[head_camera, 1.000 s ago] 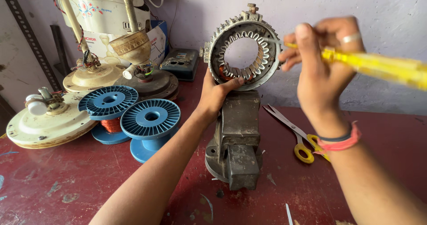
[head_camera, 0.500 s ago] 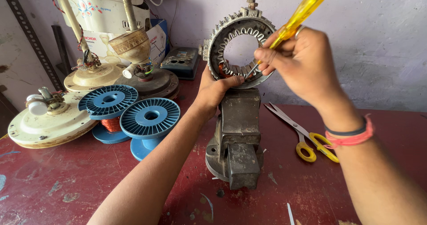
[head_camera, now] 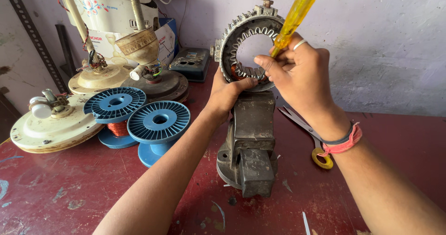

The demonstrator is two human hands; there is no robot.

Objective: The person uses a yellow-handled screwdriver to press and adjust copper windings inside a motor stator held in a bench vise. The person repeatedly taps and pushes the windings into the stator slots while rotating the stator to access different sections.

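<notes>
Now, hands at the stator ring (head_camera: pixel 253 30) on the vise (head_camera: pixel 248 142).
Left hand (head_camera: pixel 227 91) grips its lower rim; right hand (head_camera: pixel 297 70) (ringed) holds a yellow screwdriver (head_camera: pixel 297 12) near the table's (head_camera: pixel 69 202) back edge.

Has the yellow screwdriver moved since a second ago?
Yes. The yellow screwdriver in the right hand has swung from pointing right, level, to upright, its tip now at the lower inside of the stator ring clamped in the vise.
</notes>
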